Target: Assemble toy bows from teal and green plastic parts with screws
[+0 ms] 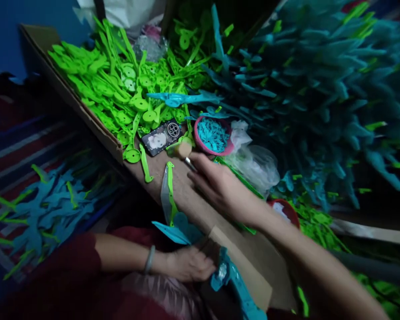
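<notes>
My left hand (195, 265), with a grey band at the wrist, is curled closed low in the middle. Its fingertips meet the end of a long teal plastic part (238, 286) that carries a shiny clear patch. My right hand (220, 180) reaches over the cardboard, fingers pinched on a small blurred tool with a beige rounded end (185, 149) and a shiny metal piece; its kind is unclear. Just beyond the right hand are a phone in a dark patterned case (162, 137) and a pink bowl (196, 133) of small teal pieces. A green strip-like part (170, 186) lies between the hands.
Bright green plastic parts (96, 75) fill a cardboard box (83, 113). Teal parts (320, 102) are heaped high at right, more (43, 209) lie on a striped mat at left. A clear plastic bag (256, 164) and a red container (293, 215) sit right of my right hand.
</notes>
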Available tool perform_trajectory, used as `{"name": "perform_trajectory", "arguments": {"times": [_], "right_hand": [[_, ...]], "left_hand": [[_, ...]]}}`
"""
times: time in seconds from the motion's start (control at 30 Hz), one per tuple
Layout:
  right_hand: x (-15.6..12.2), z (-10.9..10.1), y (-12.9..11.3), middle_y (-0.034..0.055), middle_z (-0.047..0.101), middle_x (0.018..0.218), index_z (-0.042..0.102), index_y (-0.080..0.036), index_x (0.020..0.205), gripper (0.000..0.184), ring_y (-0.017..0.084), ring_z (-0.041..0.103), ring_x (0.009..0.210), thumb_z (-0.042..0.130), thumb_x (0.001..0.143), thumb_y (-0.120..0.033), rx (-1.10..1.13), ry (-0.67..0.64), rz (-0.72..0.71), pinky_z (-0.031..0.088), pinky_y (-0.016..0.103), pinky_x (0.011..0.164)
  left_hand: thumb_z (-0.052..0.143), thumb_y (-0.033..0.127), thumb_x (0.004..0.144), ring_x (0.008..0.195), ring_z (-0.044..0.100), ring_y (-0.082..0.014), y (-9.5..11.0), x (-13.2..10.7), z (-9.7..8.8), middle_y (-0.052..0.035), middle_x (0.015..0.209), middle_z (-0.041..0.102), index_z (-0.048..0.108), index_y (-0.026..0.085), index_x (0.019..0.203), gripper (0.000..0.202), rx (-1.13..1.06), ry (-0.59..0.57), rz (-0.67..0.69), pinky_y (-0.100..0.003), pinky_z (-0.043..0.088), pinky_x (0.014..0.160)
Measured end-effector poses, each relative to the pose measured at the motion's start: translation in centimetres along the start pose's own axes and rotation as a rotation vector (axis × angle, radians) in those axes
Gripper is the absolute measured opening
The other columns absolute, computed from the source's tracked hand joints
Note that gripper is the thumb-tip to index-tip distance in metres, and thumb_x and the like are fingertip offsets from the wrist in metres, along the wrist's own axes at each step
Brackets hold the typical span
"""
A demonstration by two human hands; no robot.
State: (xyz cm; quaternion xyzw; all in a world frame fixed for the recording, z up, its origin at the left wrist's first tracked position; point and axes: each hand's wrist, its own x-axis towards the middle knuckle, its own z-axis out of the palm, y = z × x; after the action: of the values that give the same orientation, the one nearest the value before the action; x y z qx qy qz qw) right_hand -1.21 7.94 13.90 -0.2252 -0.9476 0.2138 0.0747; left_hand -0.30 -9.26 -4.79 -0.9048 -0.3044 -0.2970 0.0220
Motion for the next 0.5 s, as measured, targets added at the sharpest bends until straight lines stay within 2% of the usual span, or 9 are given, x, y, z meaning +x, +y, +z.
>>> {"name": "perform_trajectory", "arguments": {"times": [0.07,0.13,0.2,0.27,0.3,0.37,0.43,0.47,0.5], "right_hand": [[-1.4,2.9,0.7,0.0121,0.07,0.112,0.05,-0.015,0.134,0.038,0.019,0.067,0.094,0.04,0.101,-0.029,0.048,0.142,0.058,0.054,0.031,0.08],[-1.6,6.1,2.3,0.0154,0.069,0.118,0.052,-0.014,0.135,0.04,0.022,0.068,0.1,0.039,0.1,-0.029,0.079,0.285,0.16,0.054,0.034,0.084],[-1.2,8.3,3.7,0.0157,0.071,0.113,0.057,-0.014,0.132,0.041,0.024,0.07,0.094,0.041,0.098,-0.03,0.136,0.239,0.253,0.055,0.035,0.08],[-1.1,9.1,4.2,0.0117,0.074,0.092,0.059,-0.013,0.131,0.042,0.022,0.07,0.075,0.044,0.097,-0.03,0.205,0.114,0.313,0.055,0.033,0.069],[-1.4,9.0,4.1,0.0077,0.072,0.079,0.057,-0.013,0.134,0.043,0.019,0.067,0.063,0.044,0.097,-0.031,0.245,0.096,0.34,0.053,0.03,0.062],[-2.7,8.6,3.4,0.0005,0.063,0.063,0.051,-0.014,0.14,0.046,0.014,0.056,0.046,0.039,0.1,-0.034,0.306,0.24,0.388,0.048,0.026,0.051],[-4.3,8.5,2.6,-0.001,0.06,0.06,0.049,-0.015,0.141,0.048,0.012,0.05,0.043,0.033,0.102,-0.038,0.294,0.42,0.395,0.045,0.024,0.048],[-5.0,8.7,2.3,-0.0001,0.06,0.061,0.052,-0.015,0.138,0.047,0.012,0.051,0.044,0.033,0.102,-0.039,0.255,0.422,0.376,0.044,0.023,0.049],[-5.5,9.0,2.0,0.001,0.062,0.062,0.056,-0.015,0.135,0.045,0.012,0.053,0.046,0.034,0.102,-0.038,0.199,0.356,0.354,0.045,0.024,0.05]], "left_hand": [[0.047,0.018,0.097,0.084,0.066,-0.0208,0.0,-0.2,0.2,-0.0125,0.093,0.071,0.066,0.012,0.101,0.02,-0.044,-0.003,0.015,-0.035,0.049,0.075],[0.047,0.016,0.096,0.072,0.063,-0.0168,-0.2,-0.2,0.2,-0.0081,0.084,0.069,0.065,0.013,0.098,0.018,-0.065,0.015,0.019,-0.032,0.047,0.068],[0.047,0.016,0.096,0.076,0.064,-0.0177,-0.5,0.0,-0.1,-0.0092,0.089,0.068,0.065,0.011,0.104,0.02,-0.048,0.051,0.014,-0.033,0.049,0.073],[0.047,0.016,0.097,0.084,0.066,-0.0194,-0.6,0.1,-0.5,-0.012,0.098,0.068,0.065,0.008,0.109,0.023,-0.033,0.076,0.014,-0.035,0.049,0.081],[0.047,0.016,0.097,0.087,0.066,-0.02,-0.6,0.0,-0.6,-0.0126,0.101,0.068,0.065,0.008,0.109,0.023,-0.032,0.079,0.017,-0.035,0.049,0.083],[0.048,0.015,0.096,0.092,0.066,-0.0205,-0.5,-0.2,-0.5,-0.0131,0.102,0.068,0.066,0.008,0.106,0.022,-0.042,0.068,0.03,-0.034,0.049,0.086],[0.048,0.013,0.095,0.093,0.066,-0.02,-0.3,-0.5,-0.1,-0.0128,0.102,0.068,0.067,0.01,0.101,0.02,-0.049,0.051,0.053,-0.034,0.049,0.087],[0.048,0.012,0.095,0.09,0.067,-0.019,-0.3,-0.7,0.1,-0.0122,0.1,0.069,0.067,0.011,0.099,0.019,-0.054,0.043,0.063,-0.033,0.05,0.085],[0.048,0.012,0.095,0.085,0.067,-0.0179,-0.2,-0.9,0.3,-0.0116,0.098,0.069,0.067,0.012,0.096,0.019,-0.057,0.033,0.073,-0.032,0.05,0.081]]}}
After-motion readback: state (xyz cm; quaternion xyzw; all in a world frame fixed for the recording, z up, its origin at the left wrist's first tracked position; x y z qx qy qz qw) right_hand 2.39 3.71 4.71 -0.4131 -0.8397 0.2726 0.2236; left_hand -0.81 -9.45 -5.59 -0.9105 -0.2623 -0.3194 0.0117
